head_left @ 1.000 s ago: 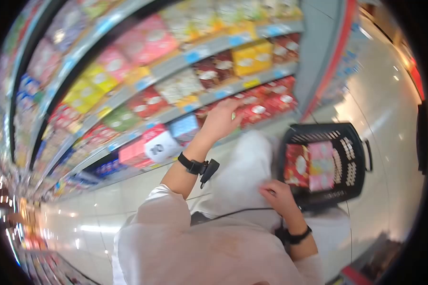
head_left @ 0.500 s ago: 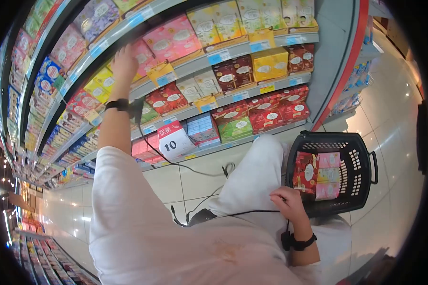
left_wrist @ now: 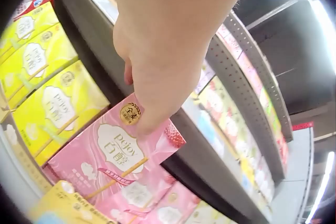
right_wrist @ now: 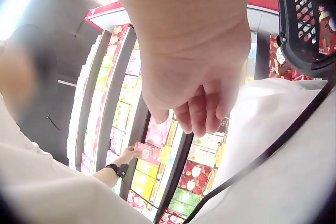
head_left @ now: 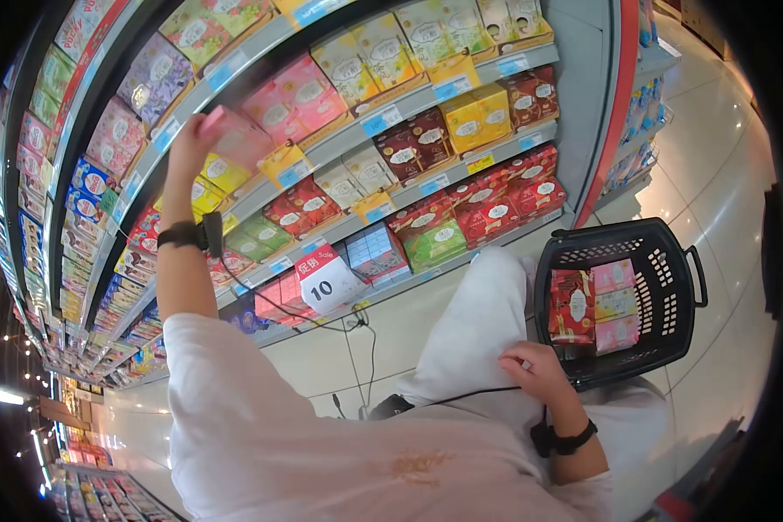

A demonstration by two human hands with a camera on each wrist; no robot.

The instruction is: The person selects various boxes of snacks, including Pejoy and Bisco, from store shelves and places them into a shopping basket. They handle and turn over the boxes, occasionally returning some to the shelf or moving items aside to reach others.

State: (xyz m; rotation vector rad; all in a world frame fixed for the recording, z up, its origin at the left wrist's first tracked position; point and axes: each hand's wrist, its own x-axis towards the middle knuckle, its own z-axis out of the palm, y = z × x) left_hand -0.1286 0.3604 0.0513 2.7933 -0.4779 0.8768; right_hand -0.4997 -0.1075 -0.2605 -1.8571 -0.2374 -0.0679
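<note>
My left hand (head_left: 188,152) grips a pink Pejoy biscuit-stick box (head_left: 242,139) by its end, at a middle shelf. The left wrist view shows the thumb on the front of the box (left_wrist: 100,155), which is tilted over the shelf edge. Other pink boxes (left_wrist: 170,211) stand beside it, and yellow boxes (left_wrist: 55,111) are on its other side. My right hand (head_left: 538,372) hangs loosely curled over my lap with nothing in it, close to a black shopping basket (head_left: 683,326). In the basket lie a red box (head_left: 572,306), a pale yellow box (head_left: 616,306) and pink boxes (head_left: 618,335).
Snack shelves (head_left: 583,96) curve along the front and left, with boxes in several colours. A sale sign (head_left: 326,283) marked 10 juts from the lowest shelf. Thin black cables (head_left: 370,339) hang from the left wrist over the tiled floor (head_left: 313,361).
My left hand swept up and left from the lower shelves to the pink boxes, and now holds one pulled outward. The right hand stays near the basket.
</note>
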